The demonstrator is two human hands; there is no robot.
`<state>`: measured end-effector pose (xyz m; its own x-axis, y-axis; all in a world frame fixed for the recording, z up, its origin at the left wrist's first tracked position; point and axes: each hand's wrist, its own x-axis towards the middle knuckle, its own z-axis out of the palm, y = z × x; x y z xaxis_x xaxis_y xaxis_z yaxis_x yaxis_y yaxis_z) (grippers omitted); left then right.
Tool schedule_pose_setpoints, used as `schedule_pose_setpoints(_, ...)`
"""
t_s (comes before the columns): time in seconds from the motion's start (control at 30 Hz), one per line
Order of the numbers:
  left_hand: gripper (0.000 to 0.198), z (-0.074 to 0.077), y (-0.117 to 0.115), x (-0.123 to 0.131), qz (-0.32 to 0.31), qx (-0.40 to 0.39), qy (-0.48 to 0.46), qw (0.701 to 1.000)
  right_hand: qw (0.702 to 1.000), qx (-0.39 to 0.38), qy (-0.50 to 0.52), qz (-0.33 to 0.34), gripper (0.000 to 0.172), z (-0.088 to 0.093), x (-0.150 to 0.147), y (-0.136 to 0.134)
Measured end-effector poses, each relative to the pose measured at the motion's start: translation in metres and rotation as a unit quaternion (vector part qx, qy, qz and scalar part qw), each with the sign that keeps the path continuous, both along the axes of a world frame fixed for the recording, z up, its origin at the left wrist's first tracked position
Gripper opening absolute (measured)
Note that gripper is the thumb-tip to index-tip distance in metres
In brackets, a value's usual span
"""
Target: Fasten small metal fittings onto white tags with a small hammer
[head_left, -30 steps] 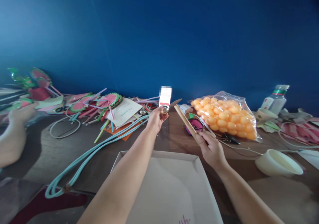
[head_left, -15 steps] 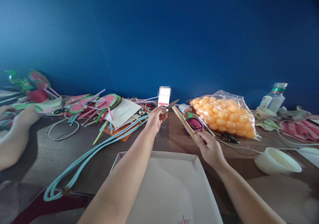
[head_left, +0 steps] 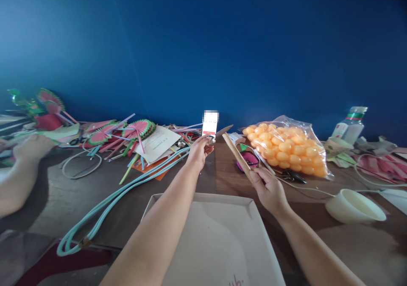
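Note:
My left hand is closed around the handle of a pair of scissors, whose pointed blade sticks out to the right. Fingers hide most of the handle. In my right hand is a flat tan strip, gripped at its lower end and slanting up to the left. Its upper end stands just right of the blade, and a small gap shows between them. Below both hands lies a shallow light-grey box or lid. Behind my left hand a lit phone stands against the wall.
A bag of orange balls, a magenta pouch, a pale bowl and a clear bottle are on the right. Leftward lie watermelon paper fans, papers and a pale-blue cord. Another person's hand is at far left.
The scissor blade and the strip's upper end have shifted slightly right. The other person's hand at far left has moved a little. Both my grips look the same.

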<state>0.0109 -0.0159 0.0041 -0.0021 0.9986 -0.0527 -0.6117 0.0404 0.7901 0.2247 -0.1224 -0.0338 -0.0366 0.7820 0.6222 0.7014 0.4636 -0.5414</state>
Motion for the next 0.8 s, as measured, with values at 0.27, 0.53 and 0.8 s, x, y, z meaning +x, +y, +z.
schedule_pose_setpoints(0.27,0.033,0.0019,-0.0009,0.0003,0.006,-0.007,0.006,1.0,1.0,0.007,-0.004,-0.003,0.023,0.0008,0.0011,-0.0007)
schedule_pose_setpoints(0.53,0.031,0.0025,-0.0021,0.0005,0.008,-0.009,0.0,1.0,1.0,-0.001,-0.012,0.014,0.023,0.0027,-0.0008,-0.0014)
schedule_pose_setpoints(0.8,0.027,0.0048,-0.0039,0.0005,0.002,-0.009,-0.001,1.0,1.0,-0.002,0.002,-0.012,0.025,0.0024,0.0011,-0.0005)
